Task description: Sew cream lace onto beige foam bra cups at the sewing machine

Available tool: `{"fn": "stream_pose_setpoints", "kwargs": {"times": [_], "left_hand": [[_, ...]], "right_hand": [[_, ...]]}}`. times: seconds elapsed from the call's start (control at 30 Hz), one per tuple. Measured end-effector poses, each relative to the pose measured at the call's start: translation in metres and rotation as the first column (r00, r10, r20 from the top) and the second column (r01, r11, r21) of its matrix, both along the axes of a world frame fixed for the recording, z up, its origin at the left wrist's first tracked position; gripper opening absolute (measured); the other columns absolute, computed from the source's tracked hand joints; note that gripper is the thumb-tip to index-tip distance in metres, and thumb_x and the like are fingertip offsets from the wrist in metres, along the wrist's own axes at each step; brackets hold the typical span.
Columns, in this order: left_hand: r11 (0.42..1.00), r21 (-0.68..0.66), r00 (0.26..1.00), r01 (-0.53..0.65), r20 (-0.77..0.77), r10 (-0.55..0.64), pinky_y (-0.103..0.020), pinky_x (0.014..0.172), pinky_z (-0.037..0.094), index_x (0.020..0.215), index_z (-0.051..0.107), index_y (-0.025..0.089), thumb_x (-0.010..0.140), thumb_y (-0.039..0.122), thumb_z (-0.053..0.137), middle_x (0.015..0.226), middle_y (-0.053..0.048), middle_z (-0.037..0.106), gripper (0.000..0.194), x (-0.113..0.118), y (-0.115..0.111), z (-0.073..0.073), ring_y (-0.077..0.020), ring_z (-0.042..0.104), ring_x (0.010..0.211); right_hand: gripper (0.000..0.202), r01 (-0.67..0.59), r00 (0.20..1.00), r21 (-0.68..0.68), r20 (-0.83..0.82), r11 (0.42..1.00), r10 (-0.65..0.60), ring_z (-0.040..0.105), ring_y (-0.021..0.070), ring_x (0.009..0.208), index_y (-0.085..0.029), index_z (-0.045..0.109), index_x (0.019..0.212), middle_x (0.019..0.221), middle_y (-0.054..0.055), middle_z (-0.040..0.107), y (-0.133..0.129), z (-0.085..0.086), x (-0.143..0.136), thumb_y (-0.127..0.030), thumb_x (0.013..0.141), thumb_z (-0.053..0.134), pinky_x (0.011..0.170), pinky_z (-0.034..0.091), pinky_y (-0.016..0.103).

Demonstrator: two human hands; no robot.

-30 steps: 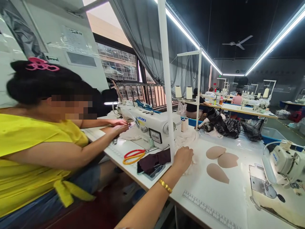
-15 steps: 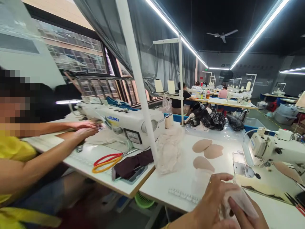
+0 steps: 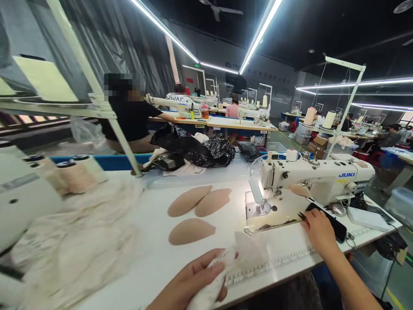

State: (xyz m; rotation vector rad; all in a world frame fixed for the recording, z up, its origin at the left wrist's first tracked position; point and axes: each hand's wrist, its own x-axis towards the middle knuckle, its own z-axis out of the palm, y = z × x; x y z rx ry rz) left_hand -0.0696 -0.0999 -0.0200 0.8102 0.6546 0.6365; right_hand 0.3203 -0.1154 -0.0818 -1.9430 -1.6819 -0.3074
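Observation:
My left hand (image 3: pixel 203 275) is closed on a thin white cloth (image 3: pixel 250 252), low in the middle of the view above the table's front edge. To the right, my right hand (image 3: pixel 318 228) has its fingers closed round small dark-tipped scissors (image 3: pixel 302 216), beside a black phone (image 3: pixel 337 228). The white sewing machine (image 3: pixel 318 174) stands behind that hand, its lamp lit over the metal needle plate (image 3: pixel 258 209). Three beige fabric pieces (image 3: pixel 192 231) lie flat on the white table, left of the machine. Part of the white cloth is hidden in my left palm.
Crumpled cream fabric (image 3: pixel 87 232) covers the left side, near several thread cones (image 3: pixel 75 176). Black plastic bags (image 3: pixel 200 148) lie at the table's back. A clear ruler (image 3: pixel 274 265) runs along the front edge. A person in black (image 3: pixel 129 114) sits beyond.
The view has swung right, and the neighbouring person in yellow is out of view. My right hand has left the white cloth and moved right to the scissors. My left hand still holds the cloth.

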Motion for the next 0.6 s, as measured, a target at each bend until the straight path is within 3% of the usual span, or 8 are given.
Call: {"fn": "stream_pose_setpoints", "kwargs": {"times": [0.13, 0.27, 0.37, 0.43, 0.53, 0.6], "left_hand": [[0.998, -0.025, 0.992, 0.062, 0.112, -0.059, -0.023, 0.072, 0.051, 0.099, 0.078, 0.012, 0.079, 0.024, 0.083, 0.091, -0.008, 0.069, 0.024, 0.018, -0.005, -0.006, -0.0151, 0.061, 0.077], [0.998, -0.049, 0.991, 0.044, 0.131, -0.037, -0.022, 0.071, 0.05, 0.12, 0.076, 0.013, 0.068, 0.013, 0.081, 0.083, -0.006, 0.069, 0.052, 0.033, -0.012, 0.002, -0.0151, 0.062, 0.075], [0.998, -0.021, 0.995, 0.054, 0.086, -0.052, -0.027, 0.083, 0.052, 0.126, 0.073, 0.015, 0.068, 0.016, 0.085, 0.092, -0.008, 0.073, 0.059, 0.036, -0.013, 0.01, -0.0197, 0.068, 0.087], [0.998, 0.008, 0.996, 0.059, 0.073, -0.059, -0.03, 0.087, 0.053, 0.128, 0.072, 0.016, 0.067, 0.018, 0.087, 0.102, -0.009, 0.075, 0.063, 0.037, -0.012, 0.014, -0.0208, 0.069, 0.091], [0.998, 0.034, 0.996, 0.045, 0.079, -0.048, -0.027, 0.083, 0.053, 0.127, 0.071, 0.016, 0.064, 0.015, 0.087, 0.103, -0.009, 0.075, 0.064, 0.039, -0.011, 0.018, -0.0179, 0.069, 0.086], [0.997, 0.052, 0.995, 0.048, 0.087, -0.053, -0.024, 0.077, 0.052, 0.124, 0.071, 0.015, 0.064, 0.013, 0.085, 0.097, -0.008, 0.075, 0.061, 0.043, -0.012, 0.019, -0.0156, 0.068, 0.081]], "right_hand": [[0.021, -0.022, 0.998, -0.029, 0.061, 0.999, 0.024, 0.059, 0.0322, 0.097, -0.017, 0.071, 0.099, 0.099, 0.017, 0.068, -0.005, -0.01, 0.016, -0.02, 0.1, 0.05, 0.087, 0.045, 0.044], [0.034, -0.065, 0.998, -0.025, 0.021, 0.998, 0.065, 0.062, 0.0284, 0.083, -0.018, 0.064, 0.097, 0.09, 0.014, 0.067, -0.007, -0.003, 0.001, -0.025, 0.108, 0.032, 0.076, 0.049, 0.04], [0.038, -0.225, 0.969, -0.076, -0.117, 0.971, 0.216, 0.06, 0.0215, 0.063, -0.023, 0.061, 0.107, 0.076, 0.004, 0.065, -0.019, 0.017, -0.034, -0.041, 0.112, 0.027, 0.062, 0.049, 0.032], [0.037, -0.416, 0.898, -0.093, -0.198, 0.905, 0.392, 0.063, 0.0213, 0.065, -0.025, 0.061, 0.114, 0.075, 0.002, 0.065, -0.03, 0.034, -0.066, -0.049, 0.111, 0.034, 0.061, 0.049, 0.03], [0.036, -0.517, 0.853, 0.097, -0.025, 0.851, 0.521, 0.064, 0.0214, 0.067, -0.025, 0.066, 0.1, 0.077, 0.004, 0.068, -0.04, 0.056, -0.113, -0.046, 0.111, 0.039, 0.062, 0.046, 0.031], [0.037, -0.547, 0.836, 0.142, 0.13, 0.825, 0.533, 0.061, 0.0203, 0.063, -0.024, 0.066, 0.089, 0.072, 0.004, 0.066, -0.038, 0.064, -0.135, -0.037, 0.111, 0.04, 0.06, 0.041, 0.031]]}}
